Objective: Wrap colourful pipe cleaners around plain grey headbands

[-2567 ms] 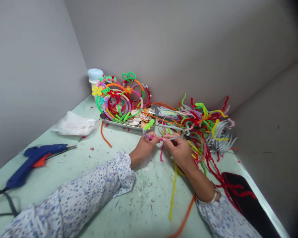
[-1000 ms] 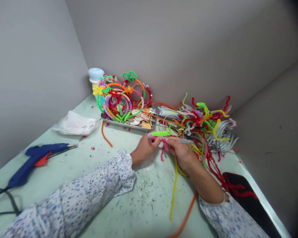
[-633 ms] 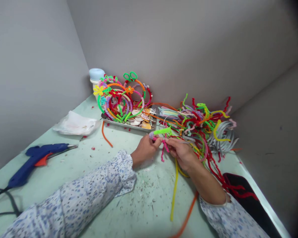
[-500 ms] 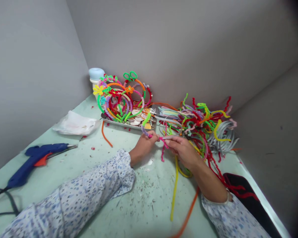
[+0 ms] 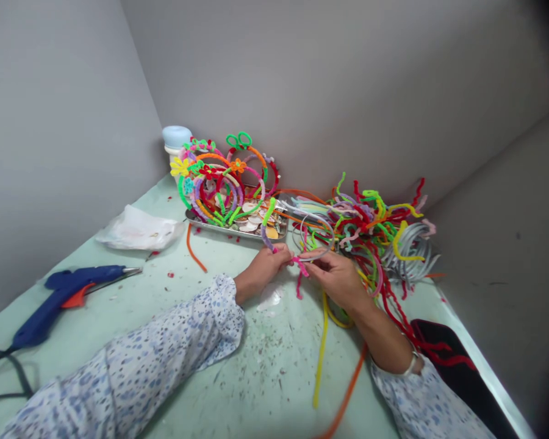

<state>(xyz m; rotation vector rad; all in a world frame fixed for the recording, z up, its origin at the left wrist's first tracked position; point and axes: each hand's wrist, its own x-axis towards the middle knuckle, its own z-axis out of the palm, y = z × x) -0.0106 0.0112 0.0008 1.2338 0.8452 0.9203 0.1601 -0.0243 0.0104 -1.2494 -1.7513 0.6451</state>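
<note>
From where I stood, the two bare hands worked almost together over the pale green table (image 5: pixel 256 378); the left hand (image 5: pixel 268 268) pinched a partly wrapped headband (image 5: pixel 266 236) between thumb and fingers, its lilac and lime stretch rising just above that grip; the right hand (image 5: pixel 336 274), just beside it, had its thumb and fingers pressed on the headband's bare grey part, though I could not tell whether they also caught the pink pipe cleaner (image 5: pixel 299 286), which showed in the gap between the hands and dangled below them; the grey curve arched above the right fingers.

Beyond the left grip stood a metal tray (image 5: pixel 231 232) with shells (image 5: pixel 249 226) and decorated headbands (image 5: pixel 238 165); right of the right grip sprawled a pipe cleaner heap (image 5: pixel 370 213), grey bands (image 5: pixel 409 256) at its far side; well left of both hands lay a blue glue gun (image 5: pixel 50 305) and, farther back, a plastic bag (image 5: pixel 139 230).
</note>
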